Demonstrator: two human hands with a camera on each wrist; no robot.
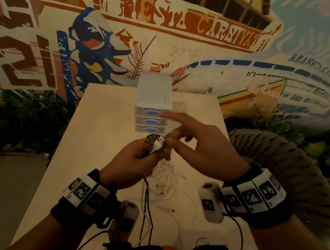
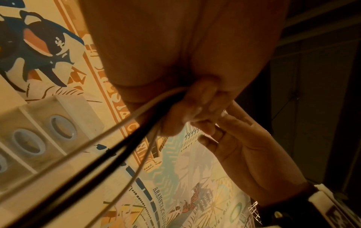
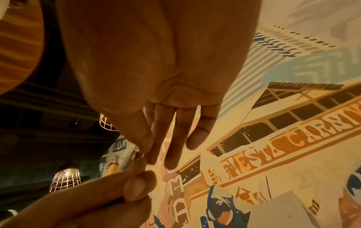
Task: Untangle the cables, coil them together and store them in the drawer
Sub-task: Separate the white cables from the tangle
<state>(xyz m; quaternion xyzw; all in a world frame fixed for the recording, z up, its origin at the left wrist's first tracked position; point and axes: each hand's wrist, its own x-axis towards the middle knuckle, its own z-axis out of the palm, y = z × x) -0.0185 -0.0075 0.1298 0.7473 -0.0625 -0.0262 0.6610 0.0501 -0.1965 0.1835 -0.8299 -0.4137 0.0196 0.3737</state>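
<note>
My left hand (image 1: pixel 153 151) grips the plug ends of the cables: a white USB plug (image 1: pixel 159 143) and a dark, yellowish plug (image 1: pixel 149 142) stick up from its fist. Black and white cables (image 2: pixel 117 148) run from the left hand (image 2: pixel 197 106) down to a loose white tangle (image 1: pixel 164 180) on the table. My right hand (image 1: pixel 188 141) is just right of the plugs with its fingers mostly straight, and its fingertips (image 3: pixel 170 160) touch the left hand's grip. The white three-drawer unit (image 1: pixel 153 101) stands at the table's far middle, with all drawers pushed in.
The light wooden table (image 1: pixel 107 123) is narrow, with its edges close on both sides. A woven rope chair (image 1: pixel 298 169) stands at the right. Dark plants (image 1: pixel 18 121) line the left, below a painted mural wall. Thin black sensor wires (image 1: pixel 240 234) trail from my wrists.
</note>
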